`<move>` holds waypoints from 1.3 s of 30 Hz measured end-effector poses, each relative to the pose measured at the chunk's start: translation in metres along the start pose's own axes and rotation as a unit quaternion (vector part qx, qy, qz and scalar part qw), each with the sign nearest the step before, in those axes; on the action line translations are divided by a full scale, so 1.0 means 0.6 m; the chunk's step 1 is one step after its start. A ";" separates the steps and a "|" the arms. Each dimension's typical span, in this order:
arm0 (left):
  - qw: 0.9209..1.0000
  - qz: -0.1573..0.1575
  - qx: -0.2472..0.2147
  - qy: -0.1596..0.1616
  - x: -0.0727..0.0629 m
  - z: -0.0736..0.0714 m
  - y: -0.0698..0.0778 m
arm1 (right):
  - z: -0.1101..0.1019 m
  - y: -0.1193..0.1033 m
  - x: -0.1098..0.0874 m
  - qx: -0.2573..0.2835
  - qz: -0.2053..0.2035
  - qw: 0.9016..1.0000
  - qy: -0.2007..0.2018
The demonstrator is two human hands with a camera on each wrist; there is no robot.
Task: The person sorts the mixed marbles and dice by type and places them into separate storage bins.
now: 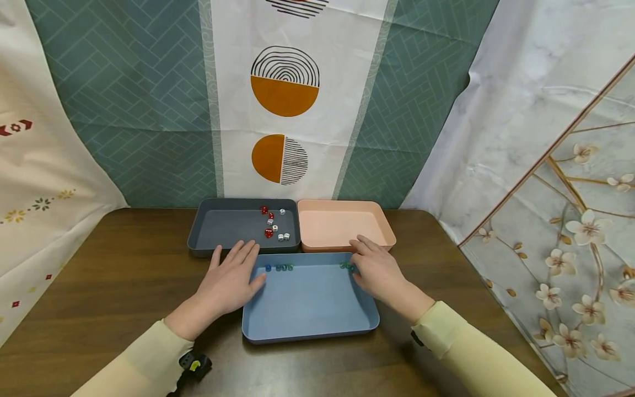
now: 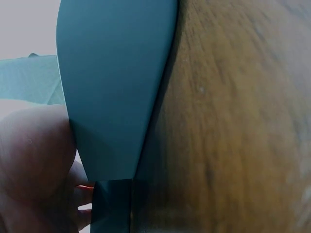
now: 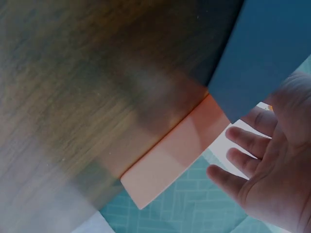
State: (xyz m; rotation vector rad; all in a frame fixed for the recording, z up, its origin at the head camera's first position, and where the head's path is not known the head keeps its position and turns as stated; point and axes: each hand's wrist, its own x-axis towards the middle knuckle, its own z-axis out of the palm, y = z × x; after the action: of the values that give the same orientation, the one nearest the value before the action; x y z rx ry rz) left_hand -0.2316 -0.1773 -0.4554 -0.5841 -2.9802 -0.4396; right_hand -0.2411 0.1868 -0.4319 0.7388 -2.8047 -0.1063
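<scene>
A blue tray [image 1: 310, 309] lies on the table with small dice along its far side. A blue die [image 1: 268, 268] and several green dice [image 1: 284, 267] sit toward its left, and more green dice [image 1: 345, 266] toward its right. My left hand [image 1: 230, 278] hovers at the tray's far left corner, fingers extended and thumb over the rim. At the far right corner is my right hand [image 1: 379, 270], its thumb side beside the right-hand green dice, which it partly hides. In the right wrist view the fingers [image 3: 248, 141] are spread and loosely bent, holding nothing visible.
Behind the blue tray stand a dark grey tray [image 1: 223, 229] with several red dice [image 1: 269, 232] and white dice [image 1: 283, 237], and a pink tray [image 1: 342, 220] on its right. All rest on a brown wooden table [image 1: 124, 286]. Patterned cloth [image 1: 159, 110] hangs behind.
</scene>
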 end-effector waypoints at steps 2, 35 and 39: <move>1.000 0.000 -0.002 0.001 0.000 -0.001 0.000 | 0.001 -0.001 0.001 0.000 0.001 1.000 0.003; 1.000 0.001 0.010 0.002 0.003 0.006 -0.003 | 0.007 -0.004 0.007 -0.004 -0.006 1.000 0.010; 1.000 -0.001 0.012 0.002 0.001 0.006 -0.006 | 0.006 -0.006 0.009 -0.006 -0.012 1.000 0.011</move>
State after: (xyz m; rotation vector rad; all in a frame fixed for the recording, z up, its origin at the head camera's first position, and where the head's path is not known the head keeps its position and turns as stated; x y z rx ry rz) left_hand -0.2337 -0.1791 -0.4597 -0.5768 -2.9791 -0.4050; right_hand -0.2448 0.1809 -0.4347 0.7668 -2.7716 -0.1194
